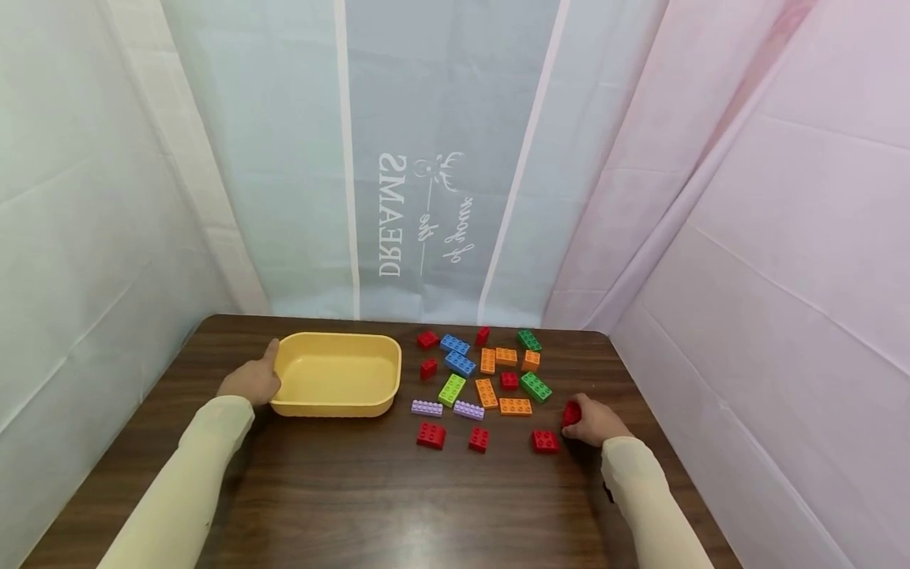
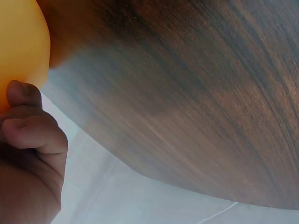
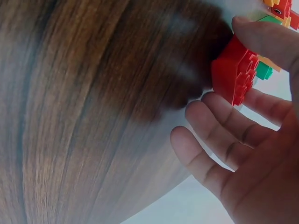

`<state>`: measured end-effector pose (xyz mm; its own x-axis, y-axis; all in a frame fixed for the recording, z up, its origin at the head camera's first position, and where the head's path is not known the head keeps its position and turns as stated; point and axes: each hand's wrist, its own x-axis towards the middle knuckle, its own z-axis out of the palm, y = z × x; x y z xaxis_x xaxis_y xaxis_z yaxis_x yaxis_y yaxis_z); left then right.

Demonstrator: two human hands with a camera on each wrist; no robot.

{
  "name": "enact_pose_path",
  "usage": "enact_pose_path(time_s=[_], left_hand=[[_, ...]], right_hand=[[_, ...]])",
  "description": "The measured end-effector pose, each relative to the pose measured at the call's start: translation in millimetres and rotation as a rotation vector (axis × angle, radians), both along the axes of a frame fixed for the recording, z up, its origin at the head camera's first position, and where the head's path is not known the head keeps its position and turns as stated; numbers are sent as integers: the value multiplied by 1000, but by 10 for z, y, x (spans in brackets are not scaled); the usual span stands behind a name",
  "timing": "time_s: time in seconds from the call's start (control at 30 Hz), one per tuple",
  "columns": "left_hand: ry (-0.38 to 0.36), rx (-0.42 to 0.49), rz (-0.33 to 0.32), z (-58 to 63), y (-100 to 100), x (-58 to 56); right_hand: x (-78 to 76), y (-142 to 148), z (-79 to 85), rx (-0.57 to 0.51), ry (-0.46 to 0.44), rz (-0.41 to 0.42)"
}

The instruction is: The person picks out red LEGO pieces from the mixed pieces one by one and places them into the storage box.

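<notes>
Loose bricks on the table — one red brick in hand.
Head view: the left hand grips the yellow tub; every brick I see lies outside it — little looks done, nearly all left. Left wrist: bent fingers against the tub. Right wrist: the right hand pinches the red brick, other fingers apart.

Yellow tray, upright at left, red studded block, far right
</notes>
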<state>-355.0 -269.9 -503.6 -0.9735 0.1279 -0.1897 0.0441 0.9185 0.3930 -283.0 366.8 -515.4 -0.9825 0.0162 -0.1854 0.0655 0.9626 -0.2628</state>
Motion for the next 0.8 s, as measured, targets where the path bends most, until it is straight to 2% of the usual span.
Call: enact_pose_path(time_s=[0.3,0.5,0.8], left_hand=[[-3,7,12,10,11,1],[-6,16,16,21,16,23],[9,17,26,-32,40,8]], right_hand=[[1,-25,1,3,68,-20],[-31,13,-3,-2,111,31],[-115,-7,143,3,146,52]])
